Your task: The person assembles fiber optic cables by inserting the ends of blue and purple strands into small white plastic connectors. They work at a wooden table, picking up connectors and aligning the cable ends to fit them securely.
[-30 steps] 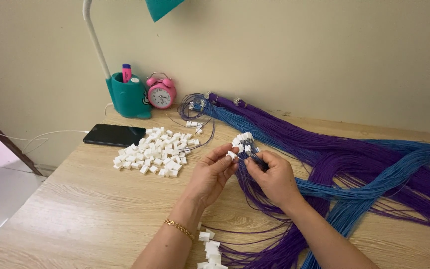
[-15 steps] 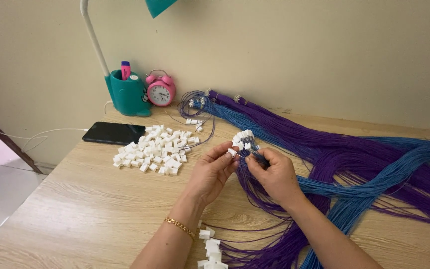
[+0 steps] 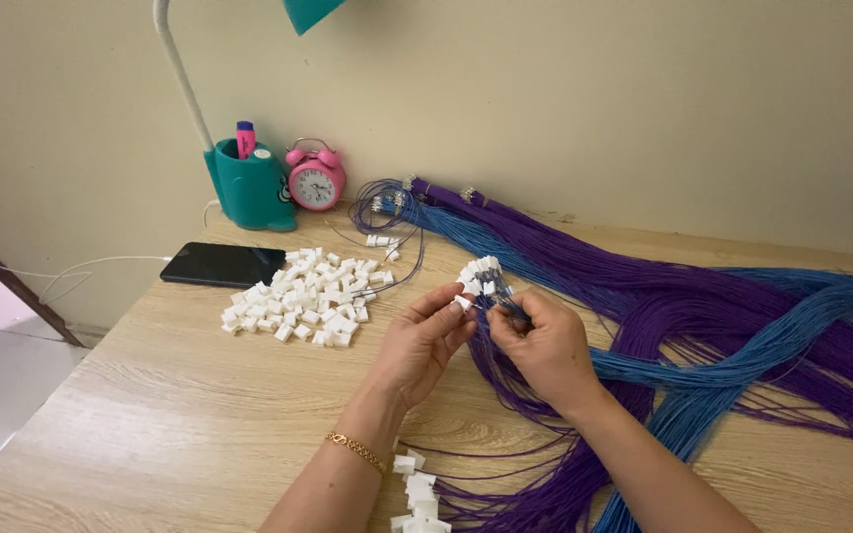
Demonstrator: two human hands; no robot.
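Note:
My left hand (image 3: 422, 341) pinches a small white plastic connector (image 3: 462, 303) between thumb and fingertips. My right hand (image 3: 537, 343) grips thin purple and blue wire ends (image 3: 507, 306) right beside it, the two hands almost touching. Just above the fingers sits a cluster of white connectors fitted on wires (image 3: 480, 271). Long bundles of purple wires (image 3: 703, 306) and blue wires (image 3: 742, 365) spread over the wooden desk (image 3: 180, 415) to the right and under my right forearm.
A pile of loose white connectors (image 3: 298, 301) lies left of my hands, with a black phone (image 3: 219, 265) behind it. A teal lamp base with pens (image 3: 247, 186) and a pink alarm clock (image 3: 315, 181) stand by the wall. Several finished connectors (image 3: 415, 494) lie near the front edge.
My hands have stayed in nearly the same spot; the fingers shifted slightly around the connector and wire ends.

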